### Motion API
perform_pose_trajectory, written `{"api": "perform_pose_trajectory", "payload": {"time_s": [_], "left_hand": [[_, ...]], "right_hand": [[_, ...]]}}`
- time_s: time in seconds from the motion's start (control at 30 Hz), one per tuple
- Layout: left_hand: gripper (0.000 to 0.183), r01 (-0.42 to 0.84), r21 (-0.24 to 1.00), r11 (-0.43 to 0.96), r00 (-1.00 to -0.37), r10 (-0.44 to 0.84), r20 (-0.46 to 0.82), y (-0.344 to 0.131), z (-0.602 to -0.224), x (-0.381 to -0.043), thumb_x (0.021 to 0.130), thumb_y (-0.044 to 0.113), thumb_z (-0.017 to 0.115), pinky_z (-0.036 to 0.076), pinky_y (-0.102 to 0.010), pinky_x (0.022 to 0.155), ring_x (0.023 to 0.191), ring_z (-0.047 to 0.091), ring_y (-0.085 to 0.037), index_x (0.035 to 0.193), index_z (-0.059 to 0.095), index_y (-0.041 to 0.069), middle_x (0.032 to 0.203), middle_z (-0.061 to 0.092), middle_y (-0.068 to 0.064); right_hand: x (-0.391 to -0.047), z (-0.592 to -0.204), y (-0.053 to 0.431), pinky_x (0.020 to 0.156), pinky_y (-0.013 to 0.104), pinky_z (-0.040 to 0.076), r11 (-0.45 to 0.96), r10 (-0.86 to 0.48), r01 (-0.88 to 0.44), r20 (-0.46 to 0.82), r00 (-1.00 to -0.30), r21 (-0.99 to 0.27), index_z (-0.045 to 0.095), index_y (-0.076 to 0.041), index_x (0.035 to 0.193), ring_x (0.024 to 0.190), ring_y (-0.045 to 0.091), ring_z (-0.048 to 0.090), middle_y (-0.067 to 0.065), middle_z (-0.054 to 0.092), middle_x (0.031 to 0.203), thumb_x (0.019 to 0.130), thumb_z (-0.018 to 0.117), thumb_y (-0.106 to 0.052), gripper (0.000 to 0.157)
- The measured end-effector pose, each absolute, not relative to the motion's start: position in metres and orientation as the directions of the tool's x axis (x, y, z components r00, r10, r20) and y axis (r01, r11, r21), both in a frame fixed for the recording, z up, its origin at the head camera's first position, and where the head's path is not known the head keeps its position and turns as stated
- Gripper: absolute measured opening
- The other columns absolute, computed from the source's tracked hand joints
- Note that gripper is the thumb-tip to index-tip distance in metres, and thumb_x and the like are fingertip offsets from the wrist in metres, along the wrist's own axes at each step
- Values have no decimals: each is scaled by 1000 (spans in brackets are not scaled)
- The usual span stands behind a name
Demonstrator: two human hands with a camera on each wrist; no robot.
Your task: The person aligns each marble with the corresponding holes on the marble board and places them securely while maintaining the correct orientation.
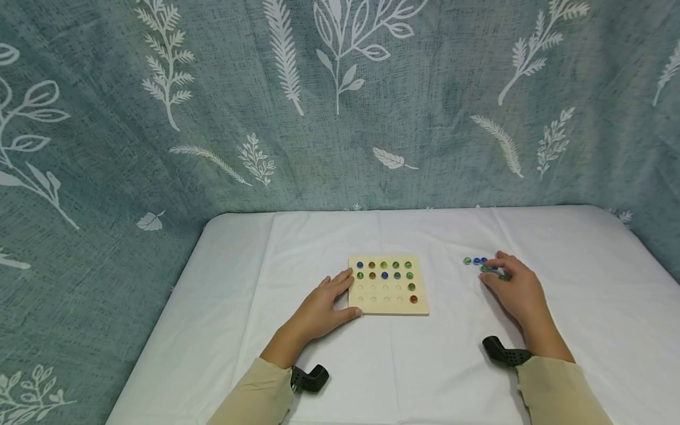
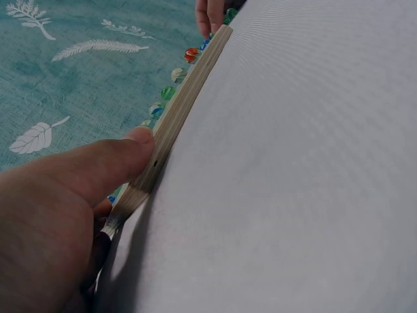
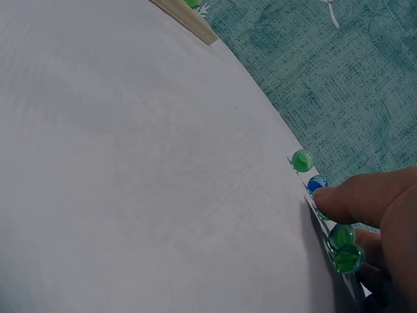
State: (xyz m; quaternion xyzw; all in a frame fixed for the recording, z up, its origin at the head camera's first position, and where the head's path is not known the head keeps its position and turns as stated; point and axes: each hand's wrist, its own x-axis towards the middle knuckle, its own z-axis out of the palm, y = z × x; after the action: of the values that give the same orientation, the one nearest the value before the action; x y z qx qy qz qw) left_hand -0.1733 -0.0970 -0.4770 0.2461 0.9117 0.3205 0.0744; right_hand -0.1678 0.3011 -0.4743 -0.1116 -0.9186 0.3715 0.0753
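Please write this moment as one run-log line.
left hand: touches wooden board; right hand: at loose marbles; board rows: back two full, front two rightmost only

A smooth white cloth (image 1: 451,348) covers the table (image 1: 244,236). A long crease runs down the cloth, left of the fingers of the left hand (image 1: 317,311). A flat, pale wooden board (image 1: 390,307) lies on the cloth just right of those fingers. They touch its left side, and the thumb is on the near corner.

Little glass marbles lie on the cloth by the other fingers. One green marble (image 1: 467,261) and two blue marbles (image 1: 476,261) sit just left of the right hand's (image 1: 517,292) fingertips. More green and blue ones are between and under its fingers, partly hidden.
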Motion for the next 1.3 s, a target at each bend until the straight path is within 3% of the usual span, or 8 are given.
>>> {"api": "perform_pose_trajectory", "payload": {"time_s": [0.53, 1.3], "left_hand": [[78, 395, 622, 676, -871, 491, 18, -97, -477, -173, 88, 44, 72, 18, -41, 125, 150, 24, -15, 152, 39, 14, 162, 27, 7], [78, 401, 622, 673, -868, 497, 22, -97, -477, -174, 89, 44, 71, 17, -39, 126, 149, 24, -13, 152, 39, 13, 162, 27, 6]], "right_hand": [[-169, -477, 300, 114, 69, 21, 742, 185, 79, 90, -979, -666, 63, 1, 110, 142, 54, 23, 29, 34, 153, 97, 62, -24, 28], [-169, -473, 299, 113, 70, 20, 766, 174, 88, 73, -982, -637, 65, 3, 120, 144, 51, 19, 28, 33, 154, 97, 62, -27, 38]]}}
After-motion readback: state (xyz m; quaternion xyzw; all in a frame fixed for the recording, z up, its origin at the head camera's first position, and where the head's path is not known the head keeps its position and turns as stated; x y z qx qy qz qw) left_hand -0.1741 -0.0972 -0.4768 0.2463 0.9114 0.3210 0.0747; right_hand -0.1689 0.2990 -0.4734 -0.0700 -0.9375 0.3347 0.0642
